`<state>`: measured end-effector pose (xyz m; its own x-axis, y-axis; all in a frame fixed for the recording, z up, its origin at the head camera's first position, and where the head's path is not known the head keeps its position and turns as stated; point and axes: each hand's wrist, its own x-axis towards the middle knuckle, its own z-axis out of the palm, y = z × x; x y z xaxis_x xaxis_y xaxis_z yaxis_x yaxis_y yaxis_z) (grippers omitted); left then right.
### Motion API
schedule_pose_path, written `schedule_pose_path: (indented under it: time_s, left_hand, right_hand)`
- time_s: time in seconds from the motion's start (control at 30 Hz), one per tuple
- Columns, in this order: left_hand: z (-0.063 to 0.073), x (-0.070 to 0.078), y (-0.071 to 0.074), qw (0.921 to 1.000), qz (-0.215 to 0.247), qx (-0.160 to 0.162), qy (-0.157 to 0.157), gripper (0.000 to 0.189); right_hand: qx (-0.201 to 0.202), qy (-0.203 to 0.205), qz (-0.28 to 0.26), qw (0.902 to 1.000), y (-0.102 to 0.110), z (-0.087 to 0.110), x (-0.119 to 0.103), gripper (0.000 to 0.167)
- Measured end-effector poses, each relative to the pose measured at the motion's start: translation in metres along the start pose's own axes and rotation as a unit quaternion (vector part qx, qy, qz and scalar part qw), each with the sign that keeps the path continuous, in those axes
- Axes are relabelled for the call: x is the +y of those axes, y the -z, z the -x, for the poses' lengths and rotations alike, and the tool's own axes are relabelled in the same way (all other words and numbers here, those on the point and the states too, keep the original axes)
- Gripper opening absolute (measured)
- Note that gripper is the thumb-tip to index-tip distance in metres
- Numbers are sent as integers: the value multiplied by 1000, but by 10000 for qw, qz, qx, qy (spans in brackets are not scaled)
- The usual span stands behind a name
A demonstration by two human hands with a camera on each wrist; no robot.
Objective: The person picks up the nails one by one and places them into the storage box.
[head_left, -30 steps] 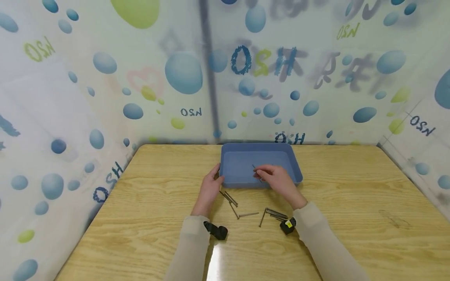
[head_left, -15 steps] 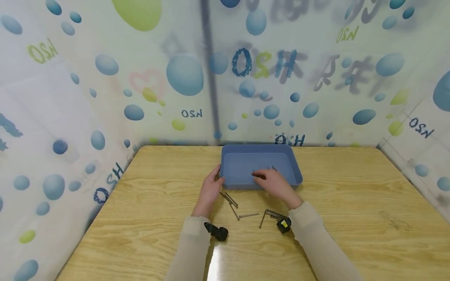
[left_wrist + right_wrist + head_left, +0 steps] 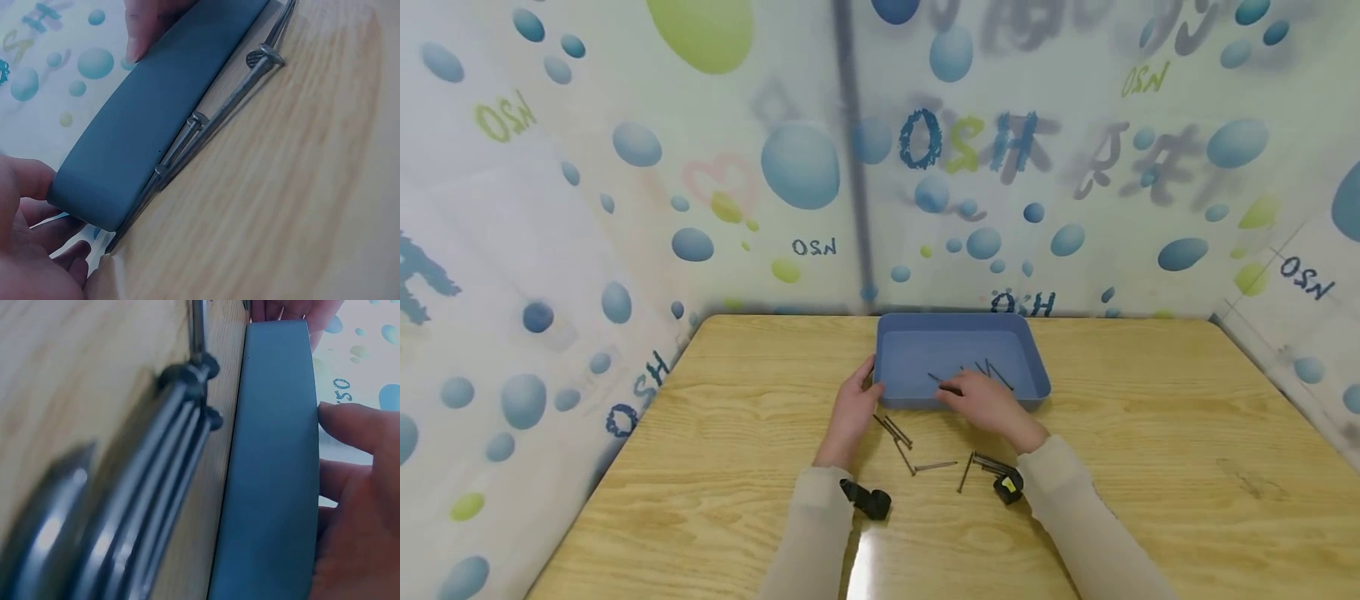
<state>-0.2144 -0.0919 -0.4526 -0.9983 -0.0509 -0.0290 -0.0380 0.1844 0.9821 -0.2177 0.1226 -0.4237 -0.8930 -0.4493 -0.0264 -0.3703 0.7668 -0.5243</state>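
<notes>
My left hand (image 3: pixel 852 408) grips the left side of the blue tray (image 3: pixel 917 350), thumb near the rim, fingers along the outside. Over the tray's front part is my right hand (image 3: pixel 988 404). A thin dark nail (image 3: pixel 934 377) sticks out leftward from its fingertips, seemingly pinched there. More nails (image 3: pixel 998 372) lie on the tray floor just beyond that hand. In the right wrist view, the tray's wall (image 3: pixel 269 456) hides the fingertips. The left wrist view shows the left fingers (image 3: pixel 37 181) at the tray's corner.
Loose nails (image 3: pixel 895 431) lie on the wooden table before the tray's left front. A single nail (image 3: pixel 936 466) lies crosswise nearer me. Another bunch of nails (image 3: pixel 992 461) lies by the right wrist camera (image 3: pixel 1008 486). A patterned curtain (image 3: pixel 805 275) stands behind the table.
The right hand has dropped lower into the tray, and the nail at its fingertips now lies flatter. More nails show on the tray floor beyond it. The left hand keeps its hold.
</notes>
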Motion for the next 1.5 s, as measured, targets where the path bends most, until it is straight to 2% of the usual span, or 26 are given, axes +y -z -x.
schedule_pose_path:
  time_s: [0.1, 0.23, 0.5, 0.7, 1.13, 1.33, 1.5]
  left_hand:
    - [0, 0, 0, 10000, -5, 17, 3, 53]
    - [-1, 0, 1, 10000, 2, -41, 3, 52]
    - [-1, 1, 3, 9997, 140, -220, -30, 53]
    - [0, 1, 2, 9999, -34, -134, -44, 52]
    - [0, 1, 1, 9999, 21, -84, 89, 53]
    - [0, 0, 1, 10000, -8, -81, 27, 53]
    - [-1, -1, 0, 10000, -1, -74, 53, 53]
  right_hand:
    - [19, 23, 208, 9998, -2, 0, 0, 38]
    - [12, -139, 397, 9991, -2, 1, -2, 41]
    - [-1, -308, 506, 9982, 1, 2, -5, 49]
    - [15, -279, 627, 9976, 1, 2, -4, 45]
    - [-75, -207, 719, 9972, 2, 2, -5, 47]
    - [-68, -262, 515, 9983, 2, 2, -4, 49]
    - [84, -208, 206, 9995, 2, 3, -3, 43]
